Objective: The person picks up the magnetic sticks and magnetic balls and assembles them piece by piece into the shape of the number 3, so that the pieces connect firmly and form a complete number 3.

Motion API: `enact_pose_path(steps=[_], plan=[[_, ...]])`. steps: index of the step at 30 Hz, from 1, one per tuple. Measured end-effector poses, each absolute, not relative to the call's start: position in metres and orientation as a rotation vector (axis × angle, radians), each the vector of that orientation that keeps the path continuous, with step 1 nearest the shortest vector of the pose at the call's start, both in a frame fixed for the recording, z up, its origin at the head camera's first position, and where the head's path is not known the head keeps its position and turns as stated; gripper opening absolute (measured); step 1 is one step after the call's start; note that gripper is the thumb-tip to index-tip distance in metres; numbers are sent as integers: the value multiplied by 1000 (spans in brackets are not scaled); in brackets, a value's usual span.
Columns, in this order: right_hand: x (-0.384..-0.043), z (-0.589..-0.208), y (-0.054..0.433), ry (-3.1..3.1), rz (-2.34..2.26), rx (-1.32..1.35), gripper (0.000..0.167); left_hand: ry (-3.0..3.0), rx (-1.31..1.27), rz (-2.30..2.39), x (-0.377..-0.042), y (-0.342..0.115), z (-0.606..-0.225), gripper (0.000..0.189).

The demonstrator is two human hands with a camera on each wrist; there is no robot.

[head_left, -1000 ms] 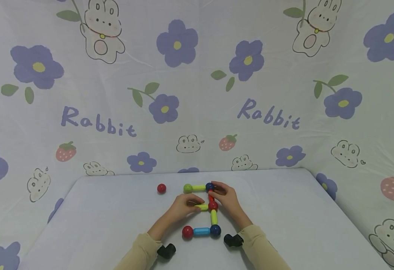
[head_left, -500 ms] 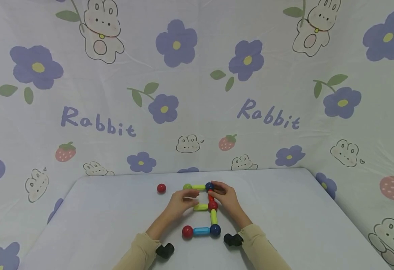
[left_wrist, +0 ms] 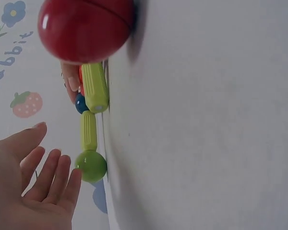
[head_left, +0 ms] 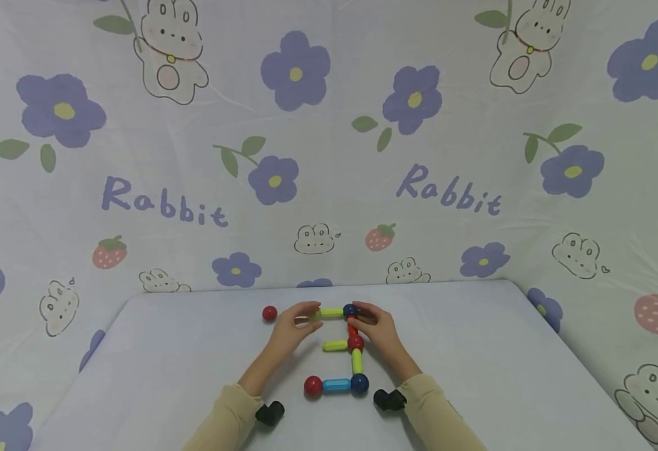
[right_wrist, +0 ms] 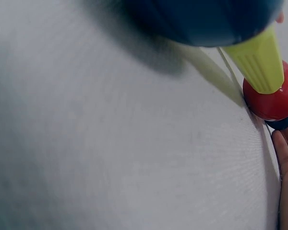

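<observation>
On the white table lies a figure of magnetic balls and rods. My left hand (head_left: 290, 327) has its fingers spread and holds nothing; it is beside the green ball (left_wrist: 91, 166), which it mostly hides in the head view. A yellow-green rod (head_left: 331, 312) joins that ball to the far blue ball (head_left: 349, 311). My right hand (head_left: 382, 330) holds this blue ball between fingers and thumb, the thumb by the red rod (head_left: 353, 327). Below come a red ball (head_left: 355, 342), a yellow-green rod pointing left (head_left: 335, 346) with a free end, and another yellow-green rod (head_left: 357, 361).
A blue ball (head_left: 359, 384), light-blue rod (head_left: 337, 386) and red ball (head_left: 313, 386) form the near row. A loose red ball (head_left: 269, 313) sits left of my left hand. A patterned cloth (head_left: 329, 156) hangs behind the table (head_left: 475, 351).
My left hand has let go of the middle left-pointing rod and moved away, up and left, to the green ball. My right hand has stayed in place.
</observation>
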State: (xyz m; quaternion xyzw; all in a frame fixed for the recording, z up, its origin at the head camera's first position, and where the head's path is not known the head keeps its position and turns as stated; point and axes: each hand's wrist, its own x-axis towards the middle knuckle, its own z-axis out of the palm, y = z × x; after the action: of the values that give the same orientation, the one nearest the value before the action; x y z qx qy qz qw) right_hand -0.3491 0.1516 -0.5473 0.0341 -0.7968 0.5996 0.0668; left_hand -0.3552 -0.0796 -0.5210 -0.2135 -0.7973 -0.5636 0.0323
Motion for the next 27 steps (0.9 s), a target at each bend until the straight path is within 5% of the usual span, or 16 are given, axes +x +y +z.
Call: enact_pose_path(steps=[27], plan=[[-349, -549, 152, -2396, 1825, 83, 47, -2307, -227, -1380, -372, -120, -529, 49]])
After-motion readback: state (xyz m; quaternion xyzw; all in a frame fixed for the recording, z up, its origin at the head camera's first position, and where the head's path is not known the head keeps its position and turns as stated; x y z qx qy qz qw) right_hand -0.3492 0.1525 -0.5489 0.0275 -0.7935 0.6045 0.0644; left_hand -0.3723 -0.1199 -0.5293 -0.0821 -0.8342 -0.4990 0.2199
